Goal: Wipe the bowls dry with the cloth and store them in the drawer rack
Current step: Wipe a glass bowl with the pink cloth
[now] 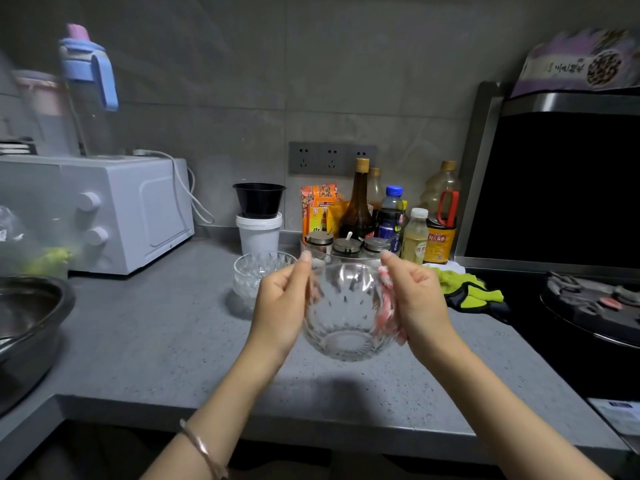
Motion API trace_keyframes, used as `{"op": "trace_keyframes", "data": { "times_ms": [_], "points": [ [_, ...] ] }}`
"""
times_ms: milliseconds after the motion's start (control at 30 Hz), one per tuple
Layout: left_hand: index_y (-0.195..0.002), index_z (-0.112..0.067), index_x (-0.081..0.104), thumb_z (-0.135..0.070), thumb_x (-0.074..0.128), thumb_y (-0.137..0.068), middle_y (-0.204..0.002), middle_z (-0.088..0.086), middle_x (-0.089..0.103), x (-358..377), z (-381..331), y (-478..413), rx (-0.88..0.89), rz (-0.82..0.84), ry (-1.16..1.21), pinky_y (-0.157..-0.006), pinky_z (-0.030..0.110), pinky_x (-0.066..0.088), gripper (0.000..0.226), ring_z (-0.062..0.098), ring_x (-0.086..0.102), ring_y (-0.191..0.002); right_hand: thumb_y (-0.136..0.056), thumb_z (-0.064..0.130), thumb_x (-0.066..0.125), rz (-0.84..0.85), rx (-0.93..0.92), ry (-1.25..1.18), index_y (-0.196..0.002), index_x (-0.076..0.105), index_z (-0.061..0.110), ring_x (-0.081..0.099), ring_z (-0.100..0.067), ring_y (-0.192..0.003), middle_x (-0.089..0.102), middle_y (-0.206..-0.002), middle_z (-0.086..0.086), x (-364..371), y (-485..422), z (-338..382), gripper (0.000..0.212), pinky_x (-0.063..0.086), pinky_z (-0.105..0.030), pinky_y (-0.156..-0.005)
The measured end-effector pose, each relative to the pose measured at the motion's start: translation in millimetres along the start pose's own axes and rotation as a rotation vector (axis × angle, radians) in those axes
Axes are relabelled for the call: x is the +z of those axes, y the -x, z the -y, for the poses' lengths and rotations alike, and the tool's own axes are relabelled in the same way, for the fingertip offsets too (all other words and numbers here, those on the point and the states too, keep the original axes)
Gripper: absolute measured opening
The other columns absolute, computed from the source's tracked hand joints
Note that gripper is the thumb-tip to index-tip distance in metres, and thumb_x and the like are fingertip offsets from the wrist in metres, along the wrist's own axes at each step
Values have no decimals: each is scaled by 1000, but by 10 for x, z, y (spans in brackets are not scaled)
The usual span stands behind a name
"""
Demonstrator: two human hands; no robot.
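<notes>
Here, left grip [282, 303]: closed on the left wall of the glass bowl [346, 317], thumb tip up at the rim.
Right grip [415, 299]: closed on the right wall of the same bowl, pressing the cloth [386, 306] to it, thumb up at the rim.
Glass bowl: between the two grips, held clear above the worktop [156, 341], mouth up and toward the camera, patterned and see-through.
Cloth: pink and white, bunched under the right grip against the bowl's right side; inside or outside the glass, cannot tell.
Second glass bowl [258, 275]: upright on the worktop, just behind and left of the left grip, apart from the held bowl.
Seasoning jars [346, 244]: straight behind both grips, metal-lidded, in a row.
Bottles [360, 202]: behind the jars, clustered against the wall.
White tub [259, 235]: behind the second glass bowl, with a black bowl [259, 199] set on top.
Green cloth [467, 285]: crumpled on the worktop, behind and right of the right grip.
White oven [114, 213]: well left of the left grip, against the wall.
Metal basin [27, 313]: far left of the left grip, at the frame's edge.
Hob [588, 306]: well right of the right grip, dark.
Bracelet [204, 445]: on the wrist below the left grip.
</notes>
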State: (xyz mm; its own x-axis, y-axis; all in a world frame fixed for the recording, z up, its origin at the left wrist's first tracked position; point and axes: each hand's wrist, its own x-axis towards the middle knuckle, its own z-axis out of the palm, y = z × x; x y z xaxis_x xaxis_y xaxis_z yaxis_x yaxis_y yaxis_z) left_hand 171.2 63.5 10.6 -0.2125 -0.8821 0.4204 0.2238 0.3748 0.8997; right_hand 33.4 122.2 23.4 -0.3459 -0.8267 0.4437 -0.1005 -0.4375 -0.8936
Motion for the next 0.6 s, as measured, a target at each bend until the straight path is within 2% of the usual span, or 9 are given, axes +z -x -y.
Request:
{"op": "trace_keyframes", "data": {
  "times_ms": [100,200,233,300,333,400,500,567,600],
  "points": [
    [-48,-23,48,-59,47,-87,-46,2,41,35,-51,27,239,107,-243,-52,35,38,53,21,40,-48,-97,15,46,87,-95,72,-47,47,9,41,-10,-24,44,-32,-4,67,5,56,50,42,-21,-36],
    [-42,-23,38,-46,57,-90,-41,-9,31,82,-51,45,296,26,-268,-48,28,28,57,10,30,-43,-98,14,44,117,-119,68,-46,46,4,40,-10,-24,45,-33,-6,156,45,54,52,38,-17,-35],
    [-41,-22,38,-38,57,-91,-41,-10,33,87,-56,53,258,-7,-198,-47,23,29,56,9,32,-42,-97,17,46,108,-125,62,-46,46,4,40,-10,-25,45,-34,-6,154,44,44,52,35,-14,-34],
    [-44,-19,53,-32,58,-91,-46,-3,51,86,-66,69,51,-79,58,-50,21,43,49,13,50,-46,-92,29,50,61,-113,30,-50,49,5,41,-10,-28,46,-37,-3,111,42,4,49,35,-15,-34],
    [-50,-19,63,-33,58,-91,-54,0,61,84,-57,58,-80,-107,201,-57,25,51,43,17,61,-52,-91,37,51,31,-64,-2,-54,52,3,41,-11,-28,47,-40,-2,81,39,-33,50,34,-17,-32],
    [-70,-18,72,-39,55,-90,-71,1,72,53,5,33,-242,-120,369,-72,31,55,34,17,70,-67,-91,43,50,-23,96,-104,-63,56,-1,42,-12,-26,49,-43,-4,41,51,-101,52,29,-17,-26],
    [-80,-14,71,-43,47,-94,-79,3,75,26,71,2,-202,-55,259,-77,31,54,40,16,72,-77,-92,38,50,-68,162,-117,-59,59,5,49,-17,-30,53,-45,-8,-10,10,-140,47,36,-21,-34],
    [-67,-9,63,-48,43,-92,-62,4,66,4,57,0,-91,35,103,-67,20,51,50,13,66,-62,-92,35,51,-18,81,-17,-53,56,8,49,-18,-34,51,-44,-9,-30,-27,-74,48,44,-26,-47],
    [-59,-7,54,-52,45,-89,-54,8,56,-5,35,-1,-34,104,34,-60,18,47,55,16,57,-52,-94,30,49,29,26,34,-48,53,10,46,-16,-31,47,-40,-7,-29,-35,-32,50,45,-24,-47]
  ]
}}
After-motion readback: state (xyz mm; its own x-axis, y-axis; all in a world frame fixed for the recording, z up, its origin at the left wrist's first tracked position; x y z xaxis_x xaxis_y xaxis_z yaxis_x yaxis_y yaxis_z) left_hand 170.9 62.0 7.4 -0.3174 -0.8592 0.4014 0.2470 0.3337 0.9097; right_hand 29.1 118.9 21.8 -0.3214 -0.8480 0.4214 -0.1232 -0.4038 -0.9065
